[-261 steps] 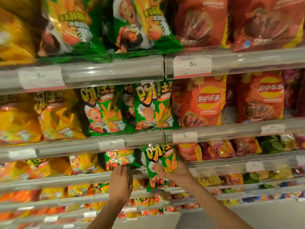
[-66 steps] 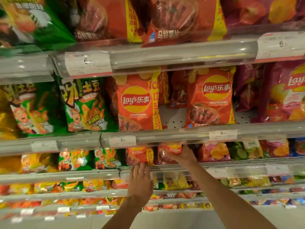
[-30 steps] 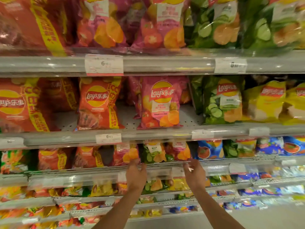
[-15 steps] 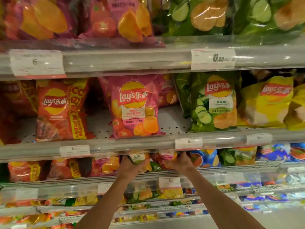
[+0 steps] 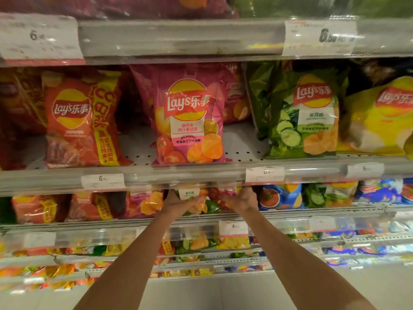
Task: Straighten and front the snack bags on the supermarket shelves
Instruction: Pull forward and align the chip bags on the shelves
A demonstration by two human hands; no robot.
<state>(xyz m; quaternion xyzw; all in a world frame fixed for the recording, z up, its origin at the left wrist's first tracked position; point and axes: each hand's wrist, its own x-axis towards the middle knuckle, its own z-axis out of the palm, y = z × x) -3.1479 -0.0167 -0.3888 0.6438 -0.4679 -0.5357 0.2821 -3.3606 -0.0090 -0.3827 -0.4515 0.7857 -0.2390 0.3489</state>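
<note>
— Starting at the left: what stands on the middle shelf [image 5: 201,173]?

— Red Lay's bag [image 5: 80,121] upright, then pink tomato bag [image 5: 190,121] facing front, then green cucumber bag [image 5: 306,117] and yellow bag [image 5: 380,121] touching it.

— And on the shelf below?

— Smaller red bags [image 5: 40,208] at the left, pink small bag [image 5: 145,202] beside them. Then left hand [image 5: 178,203], grip curled under a small green bag [image 5: 191,198], holding it just under the shelf edge. Right hand [image 5: 240,200] close beside, grip curled on a small pink bag [image 5: 223,195]. Further right, blue bag [image 5: 281,196] and another cucumber bag [image 5: 328,194].

— Price tags?

— White tag [image 5: 102,181] under the red bag, another [image 5: 264,174] right of the pink one.
</note>
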